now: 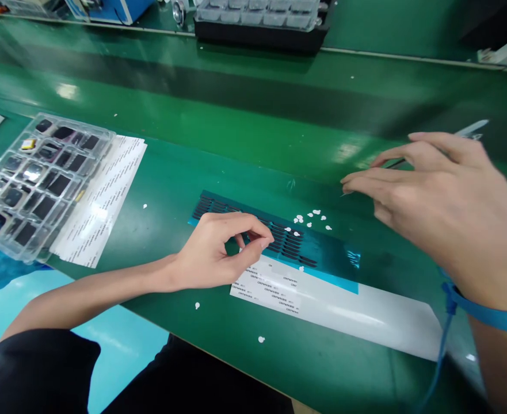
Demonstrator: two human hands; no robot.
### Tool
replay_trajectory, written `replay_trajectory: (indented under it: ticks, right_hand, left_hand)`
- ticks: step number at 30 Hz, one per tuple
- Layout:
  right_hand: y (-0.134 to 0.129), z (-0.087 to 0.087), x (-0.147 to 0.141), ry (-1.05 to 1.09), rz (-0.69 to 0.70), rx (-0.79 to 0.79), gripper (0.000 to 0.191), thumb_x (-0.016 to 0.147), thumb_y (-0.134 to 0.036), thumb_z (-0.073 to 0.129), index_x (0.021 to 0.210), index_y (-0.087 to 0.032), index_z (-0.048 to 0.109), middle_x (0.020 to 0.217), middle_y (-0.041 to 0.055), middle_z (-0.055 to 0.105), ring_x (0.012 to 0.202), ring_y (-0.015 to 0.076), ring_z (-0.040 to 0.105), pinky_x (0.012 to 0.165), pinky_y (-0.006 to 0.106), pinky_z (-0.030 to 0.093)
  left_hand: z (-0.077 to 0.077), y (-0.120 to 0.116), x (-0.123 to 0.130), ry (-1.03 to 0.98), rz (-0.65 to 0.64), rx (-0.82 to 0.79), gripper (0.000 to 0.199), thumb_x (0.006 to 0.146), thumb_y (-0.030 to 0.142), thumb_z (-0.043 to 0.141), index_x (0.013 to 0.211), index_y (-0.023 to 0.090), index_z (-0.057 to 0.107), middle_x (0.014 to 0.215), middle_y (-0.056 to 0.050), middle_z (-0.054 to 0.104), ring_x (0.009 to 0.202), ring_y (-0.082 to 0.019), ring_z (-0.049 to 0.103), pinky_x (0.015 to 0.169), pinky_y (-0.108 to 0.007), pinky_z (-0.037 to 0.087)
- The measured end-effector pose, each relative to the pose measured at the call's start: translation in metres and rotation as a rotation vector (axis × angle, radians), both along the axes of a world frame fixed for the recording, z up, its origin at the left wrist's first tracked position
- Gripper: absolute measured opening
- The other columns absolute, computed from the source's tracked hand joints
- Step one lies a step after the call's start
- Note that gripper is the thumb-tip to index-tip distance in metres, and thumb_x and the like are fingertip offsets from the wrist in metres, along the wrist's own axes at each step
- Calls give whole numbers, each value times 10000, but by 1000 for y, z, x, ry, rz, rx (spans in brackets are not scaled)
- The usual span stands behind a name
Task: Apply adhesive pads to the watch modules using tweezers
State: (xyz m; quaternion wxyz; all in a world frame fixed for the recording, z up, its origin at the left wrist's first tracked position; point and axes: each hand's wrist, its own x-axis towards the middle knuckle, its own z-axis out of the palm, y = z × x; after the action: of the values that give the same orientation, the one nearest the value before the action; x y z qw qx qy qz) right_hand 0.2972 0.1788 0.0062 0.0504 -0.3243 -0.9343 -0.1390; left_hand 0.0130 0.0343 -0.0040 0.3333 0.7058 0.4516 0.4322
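My left hand (222,250) hovers over a blue film strip (331,250) lined with rows of small black pieces (292,244). Its thumb and forefinger are pinched together; whatever may be between them is too small to make out. Up to the right, my right hand (438,190) grips slim metal tweezers (473,127), mostly hidden by the fingers. Small white round tabs (299,219) lie scattered on and beside the strip. Under its front edge is a white sheet (357,313), printed with text at its left part.
A clear compartment box (48,178) of small dark parts sits at the left, over printed white sheets (119,172). A clear tray (257,14) rests on a black base on the rear shelf. A blue wrist strap (490,310) with its cord hangs from my right wrist.
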Motion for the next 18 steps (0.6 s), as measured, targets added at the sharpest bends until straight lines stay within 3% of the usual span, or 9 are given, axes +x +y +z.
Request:
replay_trajectory:
  ticks: [4, 7, 10, 15, 18]
  right_hand:
    - [-10, 6, -10, 204, 84, -196, 384, 1007, -290, 389, 995, -299, 773, 944, 58, 794, 979, 279, 696, 1001, 516, 518]
    - [-25, 14, -23, 337, 137, -439, 296, 1012, -358, 483, 1077, -334, 771, 1027, -4, 818, 883, 231, 751, 832, 410, 591]
    - [-44, 23, -37, 426, 117, -566, 225, 1015, -403, 543, 1135, -375, 732, 1038, -63, 821, 757, 191, 771, 636, 315, 588]
    - [-72, 32, -50, 485, 77, -649, 246, 1028, -477, 545, 1250, -413, 629, 888, -83, 814, 639, 185, 764, 452, 265, 518]
    - [-80, 35, -52, 481, 51, -617, 240, 1045, -526, 503, 1213, -445, 654, 941, -94, 814, 566, 168, 725, 445, 286, 491]
  left_hand:
    - [0, 0, -1, -1, -1, -6, 120, 943, 139, 632, 882, 158, 733, 814, -19, 794, 699, -97, 706, 642, -204, 604]
    - [-2, 1, 0, -21, 30, -20, 104, 937, 154, 633, 915, 159, 734, 847, -29, 804, 732, -110, 734, 646, -210, 613]
    - [-4, 2, 1, -55, 59, -39, 130, 926, 153, 642, 1012, 148, 740, 868, -34, 810, 758, -115, 758, 645, -193, 611]
    - [-5, 1, 1, -135, 44, -50, 233, 943, 205, 688, 1155, 121, 733, 848, -27, 807, 715, -100, 731, 650, -189, 602]
    - [-4, 1, 1, -169, 49, -55, 209, 942, 257, 728, 1113, 138, 744, 832, -20, 807, 693, -98, 720, 637, -196, 591]
